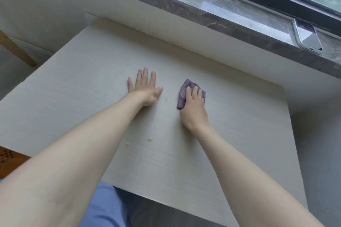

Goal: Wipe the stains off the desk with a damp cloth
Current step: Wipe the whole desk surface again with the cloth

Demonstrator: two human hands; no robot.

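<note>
right hand (193,112) fingers curled on purple cloth (184,89), cloth jutting past fingertips, on desk (73,88) | left hand (145,89) fingers spread flat

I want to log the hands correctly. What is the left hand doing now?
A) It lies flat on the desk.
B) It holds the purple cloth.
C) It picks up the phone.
A: the left hand lies with straight fingers on the desk, while the right hand holds the purple cloth.
</note>
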